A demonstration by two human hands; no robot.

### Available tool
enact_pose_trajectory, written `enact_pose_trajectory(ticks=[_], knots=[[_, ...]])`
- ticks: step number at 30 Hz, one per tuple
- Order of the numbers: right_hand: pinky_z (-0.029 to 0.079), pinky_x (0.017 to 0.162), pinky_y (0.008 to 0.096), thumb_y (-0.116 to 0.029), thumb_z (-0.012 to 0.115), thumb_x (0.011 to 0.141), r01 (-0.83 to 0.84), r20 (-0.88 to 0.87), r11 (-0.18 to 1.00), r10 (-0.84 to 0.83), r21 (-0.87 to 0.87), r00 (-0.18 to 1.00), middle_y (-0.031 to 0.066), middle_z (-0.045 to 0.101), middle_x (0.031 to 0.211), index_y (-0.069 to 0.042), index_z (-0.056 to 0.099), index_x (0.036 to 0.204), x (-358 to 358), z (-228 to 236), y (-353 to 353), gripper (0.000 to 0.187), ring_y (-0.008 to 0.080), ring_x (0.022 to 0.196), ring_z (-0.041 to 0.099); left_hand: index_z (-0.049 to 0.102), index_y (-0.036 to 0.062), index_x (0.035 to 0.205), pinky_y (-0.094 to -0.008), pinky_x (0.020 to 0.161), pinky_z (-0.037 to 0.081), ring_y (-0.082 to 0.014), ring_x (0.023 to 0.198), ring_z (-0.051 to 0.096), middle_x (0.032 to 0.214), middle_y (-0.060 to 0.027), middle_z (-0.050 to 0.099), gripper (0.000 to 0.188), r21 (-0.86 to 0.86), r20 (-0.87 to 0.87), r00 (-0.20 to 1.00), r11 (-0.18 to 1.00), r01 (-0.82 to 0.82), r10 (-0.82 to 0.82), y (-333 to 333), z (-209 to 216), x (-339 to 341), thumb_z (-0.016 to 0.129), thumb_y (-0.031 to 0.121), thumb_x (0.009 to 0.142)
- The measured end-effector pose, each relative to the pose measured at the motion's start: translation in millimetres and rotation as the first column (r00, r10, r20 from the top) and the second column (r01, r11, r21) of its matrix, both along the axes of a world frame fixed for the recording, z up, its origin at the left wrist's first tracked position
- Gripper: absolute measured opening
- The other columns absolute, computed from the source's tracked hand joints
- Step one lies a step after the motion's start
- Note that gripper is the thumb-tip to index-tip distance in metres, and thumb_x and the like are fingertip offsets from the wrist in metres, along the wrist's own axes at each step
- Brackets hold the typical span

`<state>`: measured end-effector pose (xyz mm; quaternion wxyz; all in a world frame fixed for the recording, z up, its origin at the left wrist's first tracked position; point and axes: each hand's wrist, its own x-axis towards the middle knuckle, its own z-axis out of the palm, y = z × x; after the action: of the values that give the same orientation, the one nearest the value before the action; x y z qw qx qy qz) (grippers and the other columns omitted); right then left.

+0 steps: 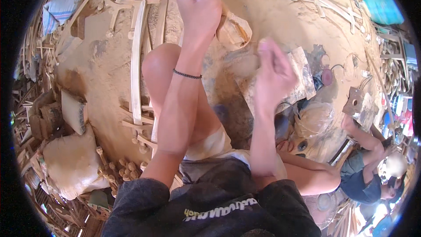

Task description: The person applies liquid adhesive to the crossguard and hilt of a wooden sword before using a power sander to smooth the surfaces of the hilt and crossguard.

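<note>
To your near left a bulging pale sack, and to your right a smaller plastic bag, hide what they hold. At the far middle your left hand grips a wooden piece; you seem to be handling it, which calls for a steady hold next. Your blurred right hand is half-curled, apart from it; whether it holds anything, I cannot tell.

The dusty tan floor is marked by a dark patch near its left edge, where a pale stuffed sack is also set down; toward its far right corner, slender wooden pieces are strewn.
</note>
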<state>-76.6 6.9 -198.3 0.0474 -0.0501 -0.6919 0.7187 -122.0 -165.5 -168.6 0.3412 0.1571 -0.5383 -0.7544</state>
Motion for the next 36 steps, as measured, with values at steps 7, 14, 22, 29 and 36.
enact_pose_trajectory(ticks=[7, 14, 22, 29, 36], knots=[[0.052, 0.105, 0.0455, -0.012, 0.071, 0.1, 0.035, -0.524, 0.771, 0.398, 0.636, 0.753, 0.0228, 0.068, 0.135, 0.005, 0.067, 0.133, 7, 54, 9, 0.037, 0.0368, 0.122, 0.067, 0.059, 0.0023, 0.1, -0.0271, 0.057, 0.041, -0.0072, 0.064, 0.05, 0.079, 0.0, 0.057, 0.012, 0.028, 0.197, 0.959, 0.977, -0.211, 0.201, 26, 37, -16, 0.066, 0.004, 0.092], [0.028, 0.124, 0.0558, -0.04, 0.05, 0.108, 0.192, -0.557, 0.663, 0.396, 0.724, 0.73, 0.0203, 0.053, 0.157, 0.0, 0.048, 0.156, 30, 46, 36, 0.063, 0.0412, 0.148, 0.046, 0.055, -0.0013, 0.098, -0.0293, 0.059, 0.043, -0.0079, 0.071, 0.052, 0.082, -0.0008, 0.057, 0.016, -0.148, 0.148, 0.987, 0.988, -0.038, 0.06, 34, 4, -5, 0.066, 0.007, 0.09], [0.022, 0.124, 0.061, -0.049, 0.044, 0.108, 0.015, -0.598, 0.797, 0.441, 0.603, 0.669, 0.0055, 0.055, 0.158, -0.008, 0.052, 0.155, 10, 65, 52, 0.063, 0.0348, 0.151, 0.042, 0.055, 0.0013, 0.096, -0.0262, 0.058, 0.042, -0.0045, 0.071, 0.051, 0.082, 0.0027, 0.056, 0.013, -0.147, 0.075, 0.997, 0.989, 0.022, -0.011, 48, 6, -8, 0.067, 0.007, 0.091], [0.02, 0.125, 0.0589, -0.052, 0.047, 0.108, -0.067, -0.427, 0.657, 0.561, 0.751, 0.709, 0.0161, 0.054, 0.156, -0.003, 0.05, 0.155, 14, 86, 69, 0.068, 0.036, 0.152, 0.041, 0.057, 0.0018, 0.099, -0.0259, 0.059, 0.043, -0.0048, 0.071, 0.052, 0.084, 0.0024, 0.058, 0.011, -0.184, 0.014, 0.997, 0.98, 0.077, -0.075, 57, 14, -1, 0.066, 0.004, 0.092], [0.011, 0.126, 0.0632, -0.059, 0.046, 0.107, 0.097, -0.544, 0.71, 0.436, 0.697, 0.717, 0.0192, 0.043, 0.165, -0.002, 0.041, 0.161, 32, 66, 75, 0.078, 0.0366, 0.158, 0.033, 0.06, 0.0005, 0.104, -0.0253, 0.058, 0.042, -0.0062, 0.069, 0.053, 0.085, 0.0016, 0.06, 0.014, -0.191, -0.028, 0.996, 0.979, 0.072, -0.079, 72, 23, 1, 0.066, 0.005, 0.092]])
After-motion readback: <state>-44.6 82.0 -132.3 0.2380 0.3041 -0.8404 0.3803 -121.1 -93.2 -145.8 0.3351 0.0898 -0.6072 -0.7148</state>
